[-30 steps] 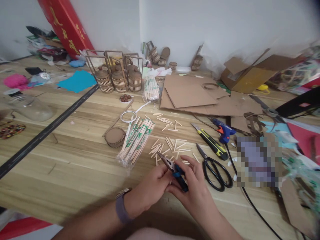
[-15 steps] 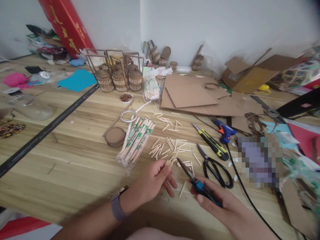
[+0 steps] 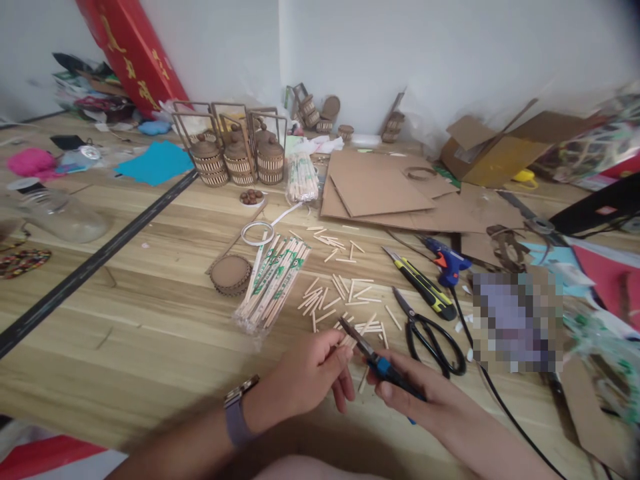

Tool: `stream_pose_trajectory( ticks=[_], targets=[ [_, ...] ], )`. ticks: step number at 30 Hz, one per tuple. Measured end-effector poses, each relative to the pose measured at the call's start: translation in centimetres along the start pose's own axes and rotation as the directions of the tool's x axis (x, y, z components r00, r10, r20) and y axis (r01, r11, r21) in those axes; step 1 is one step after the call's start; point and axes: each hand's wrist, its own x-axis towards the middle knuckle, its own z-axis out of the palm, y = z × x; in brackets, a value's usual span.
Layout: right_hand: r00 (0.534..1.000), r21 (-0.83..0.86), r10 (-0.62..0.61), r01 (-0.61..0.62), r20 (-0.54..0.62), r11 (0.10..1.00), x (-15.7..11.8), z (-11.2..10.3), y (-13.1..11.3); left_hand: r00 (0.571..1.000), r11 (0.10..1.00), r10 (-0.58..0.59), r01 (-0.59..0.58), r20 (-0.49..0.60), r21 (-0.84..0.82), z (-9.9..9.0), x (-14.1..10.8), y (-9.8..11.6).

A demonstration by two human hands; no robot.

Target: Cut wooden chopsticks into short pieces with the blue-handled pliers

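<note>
Several thin wooden sticks (image 3: 347, 342) are pinched between the thumb and fingers of my left hand (image 3: 313, 370). My right hand (image 3: 425, 390) is closed round pliers (image 3: 384, 368) with blue and black handles. The dark jaws of the pliers lie at the ends of the pinched sticks; whether they bite on one I cannot make out. Short cut wooden pieces (image 3: 341, 288) are scattered on the table just beyond both hands. To the left lies a bundle of paper-wrapped chopsticks (image 3: 275, 283) in a clear bag.
Black-handled scissors (image 3: 435, 343), a yellow-black utility knife (image 3: 423, 283) and a blue glue gun (image 3: 450, 260) with its cord lie right. Cardboard sheets (image 3: 380, 187) are behind. Small lidded baskets (image 3: 240, 163) with tall handles stand at back left. A round cardboard piece (image 3: 230, 273) lies left.
My right hand has moved left with the pliers, bringing the jaws to the sticks. My left hand has dropped slightly toward me, still pinching the sticks.
</note>
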Motion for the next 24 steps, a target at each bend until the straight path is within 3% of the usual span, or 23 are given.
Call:
stream_pose_trajectory(
  ticks=[8,24],
  targets=[
    [0.998,0.011,-0.04,0.039,0.044,0.999,0.5,0.4,-0.1,1.0,1.0,-0.01,0.01,0.004,0.012,0.0,0.1,0.0],
    [0.999,-0.097,-0.03,0.027,-0.024,0.995,1.0,2.1,0.7,0.998,0.978,-0.025,0.037,-0.062,0.204,0.0,-0.2,0.6]
  ],
)
